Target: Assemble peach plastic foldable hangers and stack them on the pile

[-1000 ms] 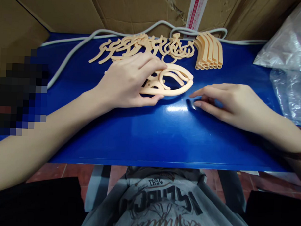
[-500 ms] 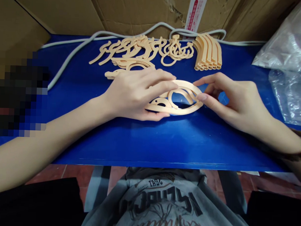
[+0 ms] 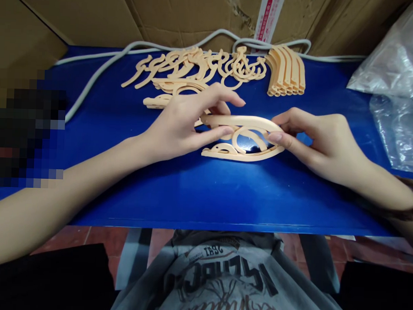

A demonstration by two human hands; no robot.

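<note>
A cream plastic folding hanger (image 3: 241, 122), its two curved arms forming a pointed loop with a hook-shaped piece inside, is between my hands, low over the blue table. My left hand (image 3: 190, 120) is closed on the left end of its far arm, thumb on the near side and index finger stretched out above. At the right tip, my right hand (image 3: 318, 141) pinches the hanger between thumb and fingers. Behind my left hand lie similar folded hangers (image 3: 161, 101), partly covered by that hand.
Loose cream hook pieces (image 3: 243, 68) and curved pieces (image 3: 185, 64) lie along the back. Beside them stands a stack of curved arms (image 3: 286, 72). A white cable (image 3: 93, 85) crosses behind, before a cardboard box (image 3: 191, 19). Clear plastic bags (image 3: 392, 66) sit at right on the blue table (image 3: 205, 195).
My left hand has shifted left and drawn its fingers up from over the hanger to grip the far arm. The hanger's left ends now stand farther apart. My right hand has moved slightly right.
</note>
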